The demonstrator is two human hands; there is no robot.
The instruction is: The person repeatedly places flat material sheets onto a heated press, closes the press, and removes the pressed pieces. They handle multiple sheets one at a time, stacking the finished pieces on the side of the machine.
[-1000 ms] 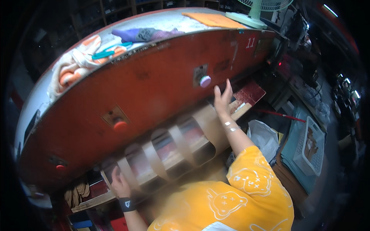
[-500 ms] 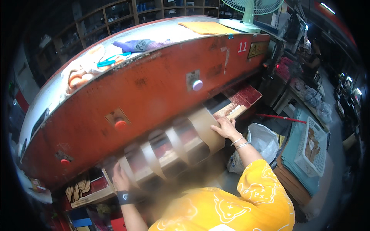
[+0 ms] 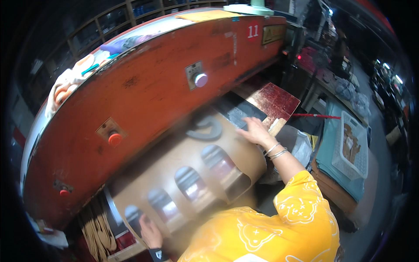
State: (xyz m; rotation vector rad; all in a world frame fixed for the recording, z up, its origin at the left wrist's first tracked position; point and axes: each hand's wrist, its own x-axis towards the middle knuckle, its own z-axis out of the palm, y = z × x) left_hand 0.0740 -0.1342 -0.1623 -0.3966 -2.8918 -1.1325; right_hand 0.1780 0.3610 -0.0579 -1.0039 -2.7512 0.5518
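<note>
A brown sheet (image 3: 166, 150) with a row of arched cut-outs along its near side lies over the bed beneath the orange press head (image 3: 152, 87). On its far right part rests a grey U-shaped cutting die (image 3: 212, 131), blurred. My left hand (image 3: 150, 233) is at the sheet's near left corner, by the leftmost cut-out; its fingers are blurred but seem closed on the sheet's edge. At the right edge, my right hand (image 3: 255, 132) has its fingers apart, beside a dark plate (image 3: 244, 111). The sheet's near right part curls downward.
Round buttons, such as a red one (image 3: 115, 139), stick out from the press front. Brown strips (image 3: 98, 231) lie at the lower left. To the right stand a white basket (image 3: 349, 168) with brown pieces, stacked teal sheets (image 3: 327, 161) and a white bag (image 3: 301, 148).
The sheet has flattened out over the bed, showing its row of cut-outs and the die. My left hand has moved nearer to me, and my right hand's fingers have spread. The view has shifted.
</note>
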